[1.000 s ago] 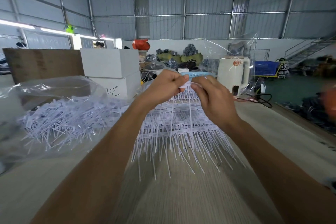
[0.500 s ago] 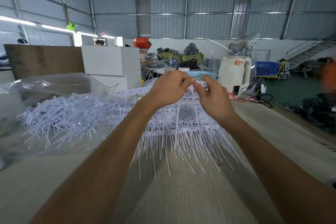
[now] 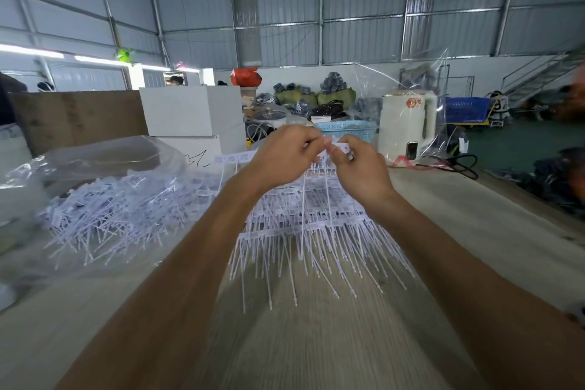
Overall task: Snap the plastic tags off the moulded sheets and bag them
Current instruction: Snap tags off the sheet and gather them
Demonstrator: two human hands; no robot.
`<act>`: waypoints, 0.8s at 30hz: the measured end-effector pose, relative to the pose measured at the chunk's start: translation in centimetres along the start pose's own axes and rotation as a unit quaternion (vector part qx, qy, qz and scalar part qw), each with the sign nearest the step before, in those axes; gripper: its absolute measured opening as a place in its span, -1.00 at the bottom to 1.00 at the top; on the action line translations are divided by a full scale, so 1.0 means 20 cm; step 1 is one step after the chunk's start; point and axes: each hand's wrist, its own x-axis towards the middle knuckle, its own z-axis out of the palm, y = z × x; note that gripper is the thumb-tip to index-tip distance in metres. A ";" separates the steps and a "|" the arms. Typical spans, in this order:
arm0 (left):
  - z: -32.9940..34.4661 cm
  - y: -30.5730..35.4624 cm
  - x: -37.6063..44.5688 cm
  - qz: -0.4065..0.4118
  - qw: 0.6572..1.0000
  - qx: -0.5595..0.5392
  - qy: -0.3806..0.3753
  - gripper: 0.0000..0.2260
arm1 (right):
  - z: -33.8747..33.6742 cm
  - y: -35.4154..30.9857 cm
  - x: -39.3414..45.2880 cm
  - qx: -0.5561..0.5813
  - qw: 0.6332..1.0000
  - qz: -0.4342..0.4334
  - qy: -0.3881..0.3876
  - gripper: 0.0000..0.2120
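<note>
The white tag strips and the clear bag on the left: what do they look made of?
White tag strips: apparently thin moulded plastic, matte, with long stems that splay and bend. Clear bag: likely soft plastic film, glossy, wrinkled, with contents visible through it.

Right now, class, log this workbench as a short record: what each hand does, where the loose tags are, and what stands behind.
left hand: pinches the white tag strip
right hand: pinches the same strip's right end
moulded sheets: stacked under both hands, thin tails fanning toward the viewer
clear plastic bag: left on the wooden table, holding loose tags
behind: white kettle, blue basket, white boxes
</note>
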 end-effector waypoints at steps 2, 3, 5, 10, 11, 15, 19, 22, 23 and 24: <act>-0.01 0.04 0.00 0.017 0.997 -0.068 0.022 -0.63 | -0.02 0.05 0.01 0.079 0.992 0.093 0.034 -0.78; -0.02 0.06 0.00 0.028 0.994 -0.100 0.041 -0.64 | -0.05 0.10 0.02 0.123 0.980 0.144 0.061 -0.79; -0.02 0.09 0.00 0.029 0.988 -0.136 0.074 -0.64 | -0.15 0.18 0.03 0.175 0.965 0.174 0.090 -0.86; -0.02 0.05 -0.02 -0.017 0.990 -0.137 0.030 -0.63 | -0.21 0.04 0.06 0.290 0.952 0.097 -0.004 -0.85; -0.02 0.04 -0.02 -0.024 0.991 -0.128 0.019 -0.64 | -0.20 0.01 0.05 0.304 0.949 0.087 -0.016 -0.85; -0.03 0.03 -0.02 -0.051 0.989 -0.139 -0.032 -0.77 | -0.17 0.01 0.03 0.241 0.969 0.041 -0.019 -0.86; -0.02 0.02 -0.03 -0.075 0.981 -0.166 -0.063 -0.86 | -0.16 0.03 0.03 0.209 0.978 0.004 -0.006 -0.90; -0.01 0.03 -0.03 -0.066 0.982 -0.162 -0.072 -0.84 | -0.16 0.02 0.03 0.213 0.976 -0.005 -0.043 -0.65; -0.01 0.03 -0.03 -0.065 0.982 -0.159 -0.072 -0.81 | -0.16 0.02 0.03 0.217 0.974 -0.007 -0.058 -0.54; -0.01 0.03 -0.03 -0.067 0.983 -0.157 -0.072 -0.78 | -0.16 0.02 0.02 0.219 0.973 -0.009 -0.070 -0.47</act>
